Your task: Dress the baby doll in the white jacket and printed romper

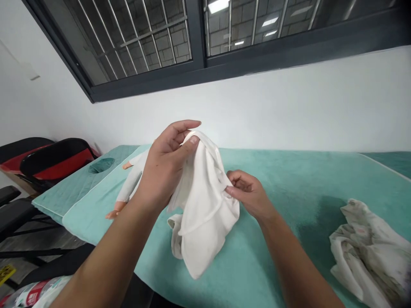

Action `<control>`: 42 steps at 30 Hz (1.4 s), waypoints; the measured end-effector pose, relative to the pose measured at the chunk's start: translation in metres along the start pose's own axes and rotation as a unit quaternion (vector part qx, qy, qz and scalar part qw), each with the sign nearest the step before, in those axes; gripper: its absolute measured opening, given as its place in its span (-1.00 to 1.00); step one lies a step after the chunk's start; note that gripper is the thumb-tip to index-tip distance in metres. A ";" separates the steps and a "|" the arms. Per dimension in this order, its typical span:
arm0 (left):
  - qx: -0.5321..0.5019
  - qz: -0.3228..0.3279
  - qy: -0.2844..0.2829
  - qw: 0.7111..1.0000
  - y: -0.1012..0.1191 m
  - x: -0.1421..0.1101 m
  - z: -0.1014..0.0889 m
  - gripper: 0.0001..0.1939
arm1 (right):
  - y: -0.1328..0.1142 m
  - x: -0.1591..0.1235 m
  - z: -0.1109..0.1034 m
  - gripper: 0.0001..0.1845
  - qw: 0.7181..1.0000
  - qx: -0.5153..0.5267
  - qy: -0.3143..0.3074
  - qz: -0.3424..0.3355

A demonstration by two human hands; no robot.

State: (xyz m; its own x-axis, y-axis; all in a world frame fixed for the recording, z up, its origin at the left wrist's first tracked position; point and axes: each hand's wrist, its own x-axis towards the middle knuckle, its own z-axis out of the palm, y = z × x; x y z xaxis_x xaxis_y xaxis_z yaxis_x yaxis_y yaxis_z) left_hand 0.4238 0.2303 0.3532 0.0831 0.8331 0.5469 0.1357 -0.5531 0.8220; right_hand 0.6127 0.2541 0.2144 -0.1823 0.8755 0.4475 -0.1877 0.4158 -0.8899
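A small white garment with visible seams hangs in loose folds in front of me, above the green bed cover. My left hand pinches its top between thumb and fingers. My right hand is closed on its right edge, lower down. Which part of the garment each hand grips, I cannot tell. Behind my left hand and forearm a doll in light clothing lies on the bed; a hand and a foot show, while the rest of it is mostly hidden.
Crumpled white cloth with a faint print lies on the green bed at the right. The bed has a face hole at its left end. Black and red chairs and a bottle are at the left. A white wall and barred window stand behind.
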 end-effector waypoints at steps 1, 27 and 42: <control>0.003 0.001 0.000 1.000 0.000 -0.001 -0.002 -0.79 | -0.001 0.001 -0.002 -0.80 0.998 -0.022 0.055 -0.024; 0.436 0.062 -0.133 0.888 -0.089 -0.033 0.013 -0.73 | -0.033 -0.003 -0.005 -0.82 0.829 -0.526 0.103 -0.162; 0.558 0.214 0.000 0.802 -0.009 -0.024 -0.038 -0.62 | -0.161 0.002 0.040 -0.93 0.629 -0.776 0.049 0.004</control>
State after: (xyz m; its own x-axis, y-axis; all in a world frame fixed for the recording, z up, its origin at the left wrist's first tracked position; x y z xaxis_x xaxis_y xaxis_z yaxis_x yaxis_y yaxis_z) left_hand 0.3833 0.2152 0.3383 0.3571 0.5687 0.7410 0.8940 -0.4380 -0.0946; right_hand 0.6036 0.1790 0.3620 -0.1031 0.8582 0.5028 0.9946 0.0844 0.0599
